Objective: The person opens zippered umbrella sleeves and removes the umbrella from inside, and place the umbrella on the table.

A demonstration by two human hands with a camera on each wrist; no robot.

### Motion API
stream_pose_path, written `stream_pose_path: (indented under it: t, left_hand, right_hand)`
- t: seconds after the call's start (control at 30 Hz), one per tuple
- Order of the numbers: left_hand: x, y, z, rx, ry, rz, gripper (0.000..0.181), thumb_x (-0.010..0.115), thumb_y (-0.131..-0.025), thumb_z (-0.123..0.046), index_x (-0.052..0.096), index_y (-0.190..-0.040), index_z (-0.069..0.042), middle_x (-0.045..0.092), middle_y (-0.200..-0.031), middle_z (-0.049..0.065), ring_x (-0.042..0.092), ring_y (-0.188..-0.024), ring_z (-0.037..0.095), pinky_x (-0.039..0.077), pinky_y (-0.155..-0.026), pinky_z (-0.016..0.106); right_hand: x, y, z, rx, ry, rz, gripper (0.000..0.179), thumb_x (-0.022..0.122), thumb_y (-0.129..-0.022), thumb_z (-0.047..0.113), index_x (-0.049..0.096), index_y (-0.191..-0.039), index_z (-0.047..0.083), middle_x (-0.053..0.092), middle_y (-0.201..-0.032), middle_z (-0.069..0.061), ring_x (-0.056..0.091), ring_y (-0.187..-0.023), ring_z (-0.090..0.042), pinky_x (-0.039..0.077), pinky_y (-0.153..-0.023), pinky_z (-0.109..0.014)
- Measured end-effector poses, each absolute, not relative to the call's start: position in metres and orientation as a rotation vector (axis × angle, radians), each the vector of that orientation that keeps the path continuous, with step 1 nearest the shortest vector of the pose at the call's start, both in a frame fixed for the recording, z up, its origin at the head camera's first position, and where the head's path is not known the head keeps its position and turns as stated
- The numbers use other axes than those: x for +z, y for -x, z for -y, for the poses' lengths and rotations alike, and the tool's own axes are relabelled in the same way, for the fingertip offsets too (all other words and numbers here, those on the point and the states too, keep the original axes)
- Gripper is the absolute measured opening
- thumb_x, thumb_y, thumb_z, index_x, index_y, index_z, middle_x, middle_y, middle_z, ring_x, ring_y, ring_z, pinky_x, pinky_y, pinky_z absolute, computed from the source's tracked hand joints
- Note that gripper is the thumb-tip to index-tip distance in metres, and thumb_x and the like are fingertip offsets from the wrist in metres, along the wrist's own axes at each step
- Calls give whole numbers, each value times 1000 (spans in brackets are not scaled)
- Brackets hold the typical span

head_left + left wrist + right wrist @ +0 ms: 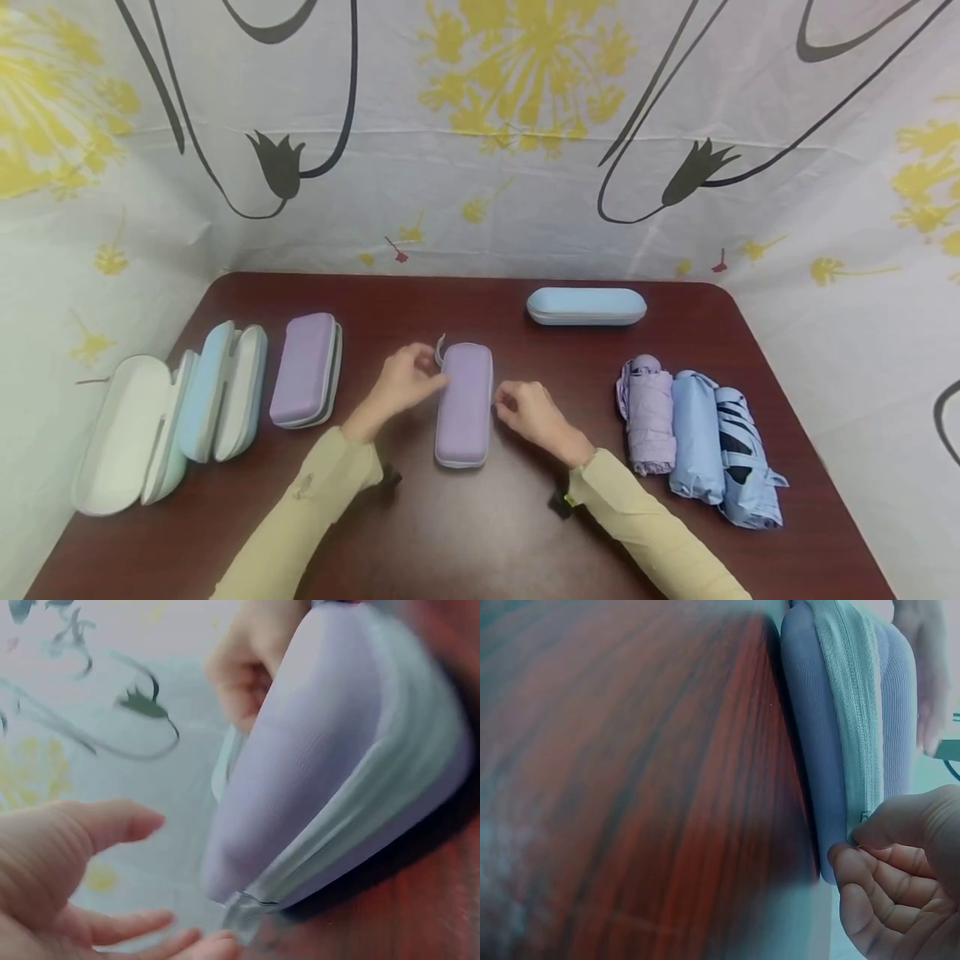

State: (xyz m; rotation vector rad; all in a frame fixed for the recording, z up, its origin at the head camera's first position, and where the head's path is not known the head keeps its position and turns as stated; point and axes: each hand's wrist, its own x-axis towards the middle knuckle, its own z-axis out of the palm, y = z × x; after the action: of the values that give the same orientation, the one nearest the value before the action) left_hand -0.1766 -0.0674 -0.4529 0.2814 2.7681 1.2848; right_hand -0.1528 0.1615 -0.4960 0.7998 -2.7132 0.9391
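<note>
Floral curtain [480, 125] surrounds dark wooden table [465, 525].

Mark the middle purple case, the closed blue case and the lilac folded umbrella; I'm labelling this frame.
middle purple case [464, 404], head view, top face.
closed blue case [586, 305], head view, lid.
lilac folded umbrella [649, 417], head view, canopy middle.

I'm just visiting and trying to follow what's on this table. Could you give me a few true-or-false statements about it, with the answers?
1. The purple case between the hands lies on the dark red table. True.
2. The right hand pinches at the zipper on the case's side. True; the right wrist view shows it.
3. Three folded umbrellas lie at the left of the table. False; they lie at the right.
4. The light blue case at the far edge stands open. False; it is closed.
5. The left hand is at the case's far end. True.
</note>
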Motion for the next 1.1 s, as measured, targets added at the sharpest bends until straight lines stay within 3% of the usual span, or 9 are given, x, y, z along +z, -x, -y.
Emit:
stream_pose_path:
  t: [0.1, 0.2, 0.43, 1.1]
  left_hand:
    - [-456, 195, 65, 1386, -284, -2668, 55, 74, -77, -20, 53, -123, 3, 59, -118, 19, 63, -92, 30, 52, -77, 37]
    - [-459, 207, 61, 1410, -259, -2598, 60, 75, -77, -23, 52, -127, 0, 57, -125, 17, 61, -100, 31, 52, -79, 39]
    - [-470, 219, 52, 1303, -239, -2551, 56, 75, -78, -29, 57, -124, -4, 58, -124, 15, 55, -106, 28, 45, -90, 42]
    - [-468, 220, 41, 1273, -113, -2529, 55, 75, -77, -26, 55, -125, -5, 56, -124, 16, 52, -111, 29, 41, -96, 44]
  right_hand:
    - [-496, 152, -161, 945, -788, 2717, 11, 66, -74, -2, 64, -75, 9, 64, -71, 0, 59, -65, -10, 49, -58, -22]
    - [-497, 151, -160, 947, -792, 2722, 11, 66, -74, -2, 64, -76, 9, 64, -71, 0, 59, -65, -10, 49, -59, -22]
    - [-497, 151, -157, 941, -808, 2719, 11, 67, -74, -2, 64, -76, 8, 64, -71, 0, 57, -64, -9, 48, -58, -22]
    - [-494, 132, -164, 912, -847, 2712, 15, 68, -73, -1, 59, -72, 12, 57, -67, 5, 51, -61, -7, 45, -55, -21]
